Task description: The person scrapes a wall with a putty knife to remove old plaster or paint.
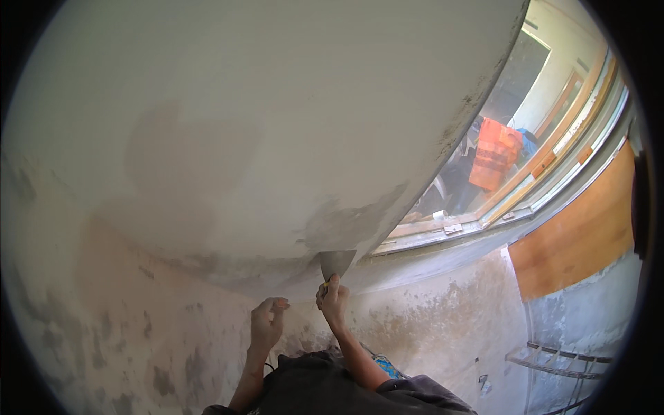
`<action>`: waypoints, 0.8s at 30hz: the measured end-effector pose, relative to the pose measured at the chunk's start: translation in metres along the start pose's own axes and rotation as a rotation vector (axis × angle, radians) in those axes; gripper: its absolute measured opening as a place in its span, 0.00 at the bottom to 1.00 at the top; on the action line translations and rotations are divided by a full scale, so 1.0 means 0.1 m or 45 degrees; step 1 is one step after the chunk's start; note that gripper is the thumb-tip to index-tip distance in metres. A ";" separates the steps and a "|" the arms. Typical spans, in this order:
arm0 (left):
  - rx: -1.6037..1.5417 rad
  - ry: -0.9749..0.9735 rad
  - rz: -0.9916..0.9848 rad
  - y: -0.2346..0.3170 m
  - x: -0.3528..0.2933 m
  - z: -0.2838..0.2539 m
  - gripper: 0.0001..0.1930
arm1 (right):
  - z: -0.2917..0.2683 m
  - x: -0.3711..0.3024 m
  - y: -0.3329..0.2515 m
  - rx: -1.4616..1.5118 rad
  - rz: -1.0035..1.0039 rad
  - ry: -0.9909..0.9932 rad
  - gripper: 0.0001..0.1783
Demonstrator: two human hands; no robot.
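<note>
My right hand (333,299) grips a putty knife by its handle, thumb lying up toward the blade. The knife's wide grey blade (337,263) points upward against the pale plastered surface (277,173), close to its lower edge. Just above the blade is a darker, damp-looking patch (353,220). My left hand (265,322) is raised a little to the left of the right one. Its fingers are loosely bent with the thumb apart, and I see nothing held in it.
A wood-framed window (546,166) is at the right, with an orange garment (494,153) seen through it. Below it are an orange-brown panel (577,232) and a ladder-like metal frame (560,363). The lower wall (422,308) is stained and patchy.
</note>
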State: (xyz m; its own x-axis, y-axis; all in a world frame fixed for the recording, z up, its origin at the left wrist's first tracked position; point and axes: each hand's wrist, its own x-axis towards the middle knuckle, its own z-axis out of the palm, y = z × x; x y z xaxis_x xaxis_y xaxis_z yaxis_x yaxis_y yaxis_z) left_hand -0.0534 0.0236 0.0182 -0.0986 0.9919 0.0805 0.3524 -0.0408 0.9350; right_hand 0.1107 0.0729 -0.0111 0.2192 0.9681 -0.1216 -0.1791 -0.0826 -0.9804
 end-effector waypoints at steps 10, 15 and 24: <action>0.023 0.074 -0.052 -0.05 -0.07 -0.11 0.15 | 0.16 -0.02 -0.19 0.124 0.049 -0.026 0.39; -0.029 0.010 -0.051 0.02 -0.08 -0.03 0.14 | 0.26 -0.13 -0.25 0.430 0.278 -0.088 0.38; -0.138 -0.203 -0.006 0.14 -0.24 0.26 0.15 | 0.33 -0.14 -0.19 0.408 0.128 -0.269 0.34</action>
State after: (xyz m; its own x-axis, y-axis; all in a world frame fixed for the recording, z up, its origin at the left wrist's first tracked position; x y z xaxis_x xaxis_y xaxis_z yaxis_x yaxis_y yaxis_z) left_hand -0.0223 0.0028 0.0206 0.0515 0.9983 0.0282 0.2488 -0.0401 0.9677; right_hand 0.0798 0.0686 0.0147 -0.0109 0.9891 -0.1470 -0.4869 -0.1337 -0.8632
